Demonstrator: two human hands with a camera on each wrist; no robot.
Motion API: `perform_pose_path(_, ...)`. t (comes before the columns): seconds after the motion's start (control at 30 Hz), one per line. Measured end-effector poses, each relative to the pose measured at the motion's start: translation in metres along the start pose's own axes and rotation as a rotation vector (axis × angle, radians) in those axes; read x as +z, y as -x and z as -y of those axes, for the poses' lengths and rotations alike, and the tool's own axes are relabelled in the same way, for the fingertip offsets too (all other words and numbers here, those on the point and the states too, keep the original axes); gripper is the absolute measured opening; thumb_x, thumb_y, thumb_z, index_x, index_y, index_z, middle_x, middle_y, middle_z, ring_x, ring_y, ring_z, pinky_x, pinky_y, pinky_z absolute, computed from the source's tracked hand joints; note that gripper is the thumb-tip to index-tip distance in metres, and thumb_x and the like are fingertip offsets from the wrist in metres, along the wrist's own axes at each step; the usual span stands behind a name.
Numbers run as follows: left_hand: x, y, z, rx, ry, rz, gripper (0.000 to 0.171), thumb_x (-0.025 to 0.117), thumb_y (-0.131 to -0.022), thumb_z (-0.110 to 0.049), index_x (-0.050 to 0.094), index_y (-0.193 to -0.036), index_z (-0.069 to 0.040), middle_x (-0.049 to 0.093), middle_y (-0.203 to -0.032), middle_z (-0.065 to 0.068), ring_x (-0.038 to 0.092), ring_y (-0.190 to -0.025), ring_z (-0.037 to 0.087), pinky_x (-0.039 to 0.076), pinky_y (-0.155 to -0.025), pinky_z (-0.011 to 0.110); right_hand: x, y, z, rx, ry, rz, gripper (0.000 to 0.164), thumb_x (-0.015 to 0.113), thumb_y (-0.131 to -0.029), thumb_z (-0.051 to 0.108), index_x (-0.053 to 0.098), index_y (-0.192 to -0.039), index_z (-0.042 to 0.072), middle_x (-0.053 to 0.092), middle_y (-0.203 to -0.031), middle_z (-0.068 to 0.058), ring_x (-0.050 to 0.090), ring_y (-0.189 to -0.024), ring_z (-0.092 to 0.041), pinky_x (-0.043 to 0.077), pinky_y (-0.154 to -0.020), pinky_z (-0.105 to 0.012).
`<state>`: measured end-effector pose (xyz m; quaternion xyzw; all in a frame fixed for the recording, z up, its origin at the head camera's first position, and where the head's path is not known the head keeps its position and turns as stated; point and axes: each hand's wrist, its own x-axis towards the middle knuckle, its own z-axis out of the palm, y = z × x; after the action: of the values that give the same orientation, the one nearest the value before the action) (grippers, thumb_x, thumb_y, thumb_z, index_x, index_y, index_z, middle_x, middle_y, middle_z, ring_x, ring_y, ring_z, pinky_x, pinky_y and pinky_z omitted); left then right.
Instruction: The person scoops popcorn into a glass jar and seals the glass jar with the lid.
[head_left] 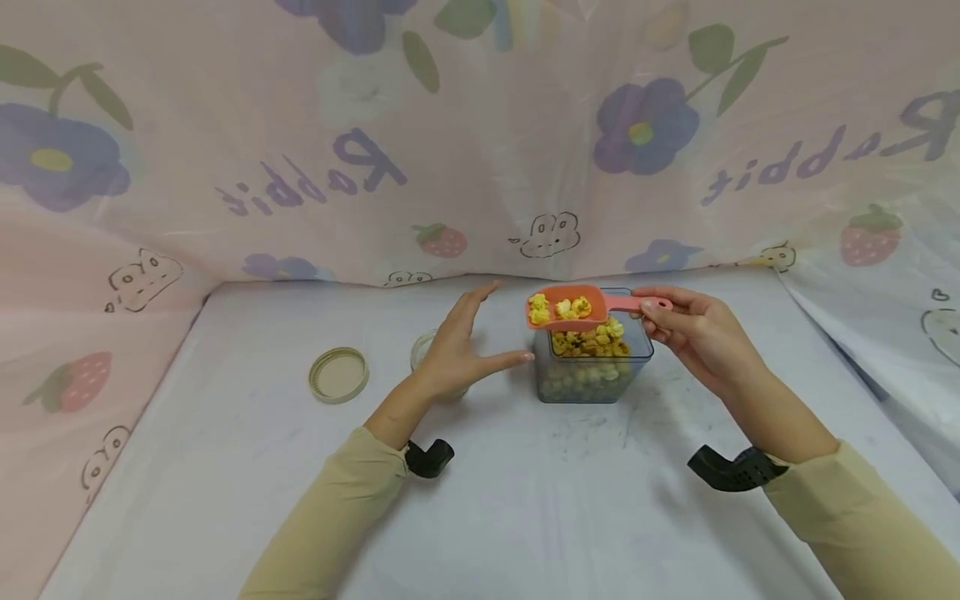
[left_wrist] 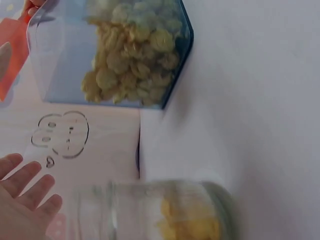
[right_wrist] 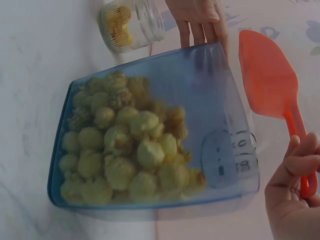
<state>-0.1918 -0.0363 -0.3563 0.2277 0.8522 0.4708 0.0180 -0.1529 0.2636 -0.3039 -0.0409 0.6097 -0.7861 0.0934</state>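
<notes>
My right hand pinches the handle of an orange-red scoop that carries several pieces of yellow popcorn. The scoop is held above a clear bluish plastic bin, which is partly filled with popcorn; the right wrist view shows the bin side-on. My left hand is spread, thumb apart from the fingers, between the bin and a glass jar. It hides most of the jar in the head view. Some yellow popcorn lies at the bottom of the jar, as the right wrist view shows.
A round cream-coloured lid lies on the white table surface, left of the jar. Printed plastic sheeting rises behind the table and along both sides.
</notes>
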Motion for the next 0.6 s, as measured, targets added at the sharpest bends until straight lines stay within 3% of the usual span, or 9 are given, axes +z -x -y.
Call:
perform_pose_path(0.2, -0.011, 0.004, 0.011, 0.019, -0.024, -0.059, 0.092, 0.083, -0.073, -0.039, 0.033, -0.148, -0.021, 0.036, -0.150, 0.002, 0.034, -0.139, 0.022, 0.031, -0.112, 0.051, 0.012, -0.006, 0.001, -0.011, -0.012, 0.015, 0.018, 0.057, -0.094, 0.001, 0.068, -0.107, 0.008, 0.067, -0.092, -0.003, 0.059, -0.073, -0.010, 0.052, -0.068, -0.018)
perform_pose_path(0.6, -0.029, 0.019, 0.029, -0.019, -0.006, -0.108, 0.092, 0.083, -0.072, -0.040, 0.034, -0.148, -0.024, 0.035, -0.150, -0.001, 0.033, -0.139, 0.023, 0.029, -0.112, 0.054, 0.038, -0.019, -0.002, 0.001, 0.055, 0.030, 0.016, 0.059, -0.094, 0.006, 0.070, -0.105, 0.012, 0.068, -0.090, -0.001, 0.058, -0.073, -0.009, 0.052, -0.069, -0.019)
